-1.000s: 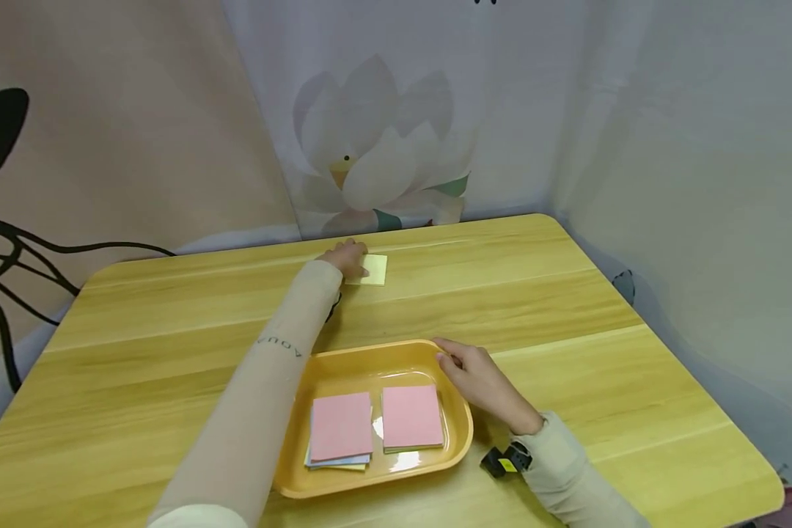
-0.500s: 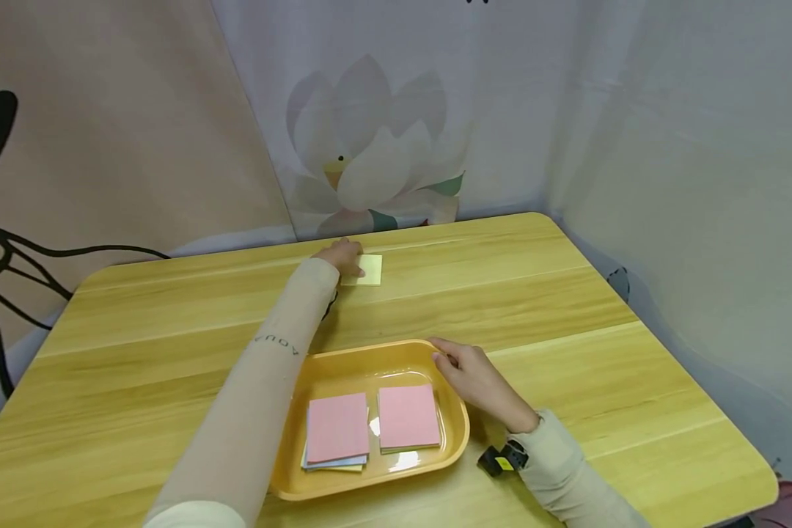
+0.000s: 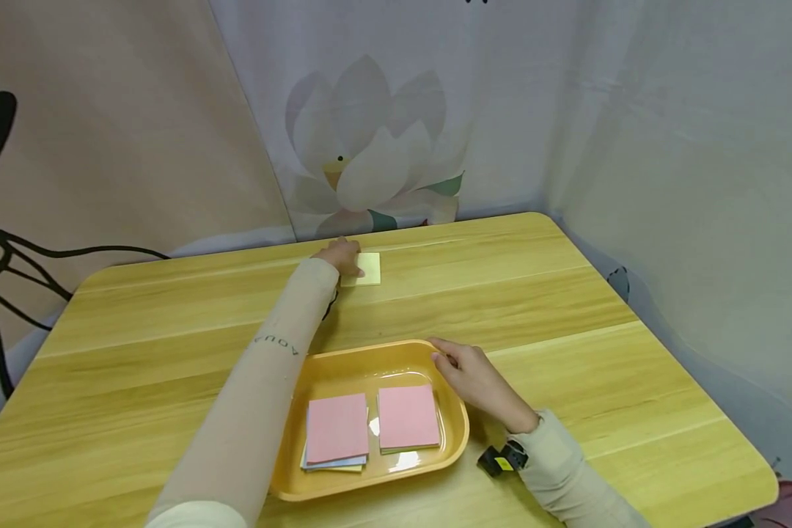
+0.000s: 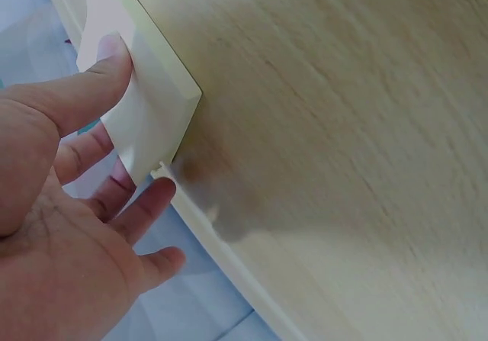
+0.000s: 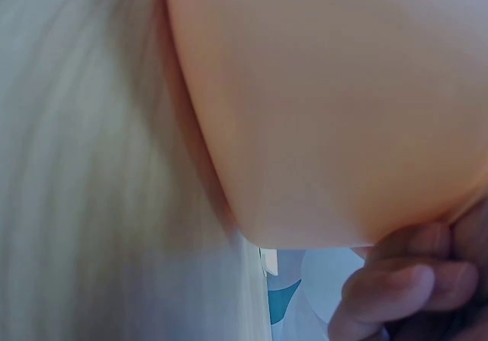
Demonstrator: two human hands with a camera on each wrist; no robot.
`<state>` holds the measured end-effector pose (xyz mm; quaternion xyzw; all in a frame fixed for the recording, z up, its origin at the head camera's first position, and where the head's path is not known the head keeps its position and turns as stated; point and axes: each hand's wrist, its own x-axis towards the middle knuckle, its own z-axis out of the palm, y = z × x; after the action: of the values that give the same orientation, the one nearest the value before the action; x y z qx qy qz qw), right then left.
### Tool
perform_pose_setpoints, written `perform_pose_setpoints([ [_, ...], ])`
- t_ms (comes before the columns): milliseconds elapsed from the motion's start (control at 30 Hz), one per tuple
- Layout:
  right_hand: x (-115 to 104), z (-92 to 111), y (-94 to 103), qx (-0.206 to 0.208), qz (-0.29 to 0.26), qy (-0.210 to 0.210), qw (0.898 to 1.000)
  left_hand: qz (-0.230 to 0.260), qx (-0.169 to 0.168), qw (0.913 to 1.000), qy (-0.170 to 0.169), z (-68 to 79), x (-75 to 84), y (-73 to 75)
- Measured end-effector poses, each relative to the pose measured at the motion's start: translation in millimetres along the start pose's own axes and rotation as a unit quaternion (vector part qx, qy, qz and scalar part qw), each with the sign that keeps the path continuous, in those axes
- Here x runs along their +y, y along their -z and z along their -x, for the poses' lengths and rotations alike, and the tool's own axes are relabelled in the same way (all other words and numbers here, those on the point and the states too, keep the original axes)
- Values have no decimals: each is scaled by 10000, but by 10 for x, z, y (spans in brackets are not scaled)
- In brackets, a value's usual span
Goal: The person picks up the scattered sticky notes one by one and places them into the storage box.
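Note:
At the far edge of the table, my left hand (image 3: pixel 339 257) pinches a pale yellow sticky note pad (image 3: pixel 370 268). In the left wrist view the thumb (image 4: pixel 114 62) lies on the pad's face, with fingers behind it. My right hand (image 3: pixel 478 385) grips the far right corner of a yellow-orange plastic tray (image 3: pixel 346 375). The right wrist view shows its curled fingers (image 5: pixel 393 287) at the tray's rim. Inside the tray lie two stacks of square notes side by side. A pink sheet tops the left stack (image 3: pixel 338 427), with blue and yellow edges below; the right stack (image 3: pixel 408 416) is also pink on top.
The wood-grain table (image 3: pixel 607 389) has rounded corners and reaches back to a curtain (image 3: pixel 501 110) with a printed flower. A black-framed object (image 3: pixel 0 257) stands beyond the table's left edge. My left forearm crosses over the tray's left side.
The head view has turned slightly, shifting everything a little leftward. The left hand stays at the yellow pad, which has barely moved. The right hand keeps its grip on the tray.

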<state>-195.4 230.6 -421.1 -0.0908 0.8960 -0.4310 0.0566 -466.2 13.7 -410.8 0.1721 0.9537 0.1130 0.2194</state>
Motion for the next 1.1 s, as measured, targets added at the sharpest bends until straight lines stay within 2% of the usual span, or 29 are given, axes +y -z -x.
perform_pose_setpoints([
  [167,0,-12,-7,26,30,-35,10000,138,70,9999,-76,0,-6,-4],
  [567,13,-33,5,-27,5,-47,10000,102,366,9986,-366,-36,4,-33],
  [900,26,-67,-2,-69,14,131,9999,-424,970,9927,-576,-32,-42,-74],
  [1100,42,-101,0,-107,70,155,9998,-289,1172,9898,-760,32,-75,-20],
])
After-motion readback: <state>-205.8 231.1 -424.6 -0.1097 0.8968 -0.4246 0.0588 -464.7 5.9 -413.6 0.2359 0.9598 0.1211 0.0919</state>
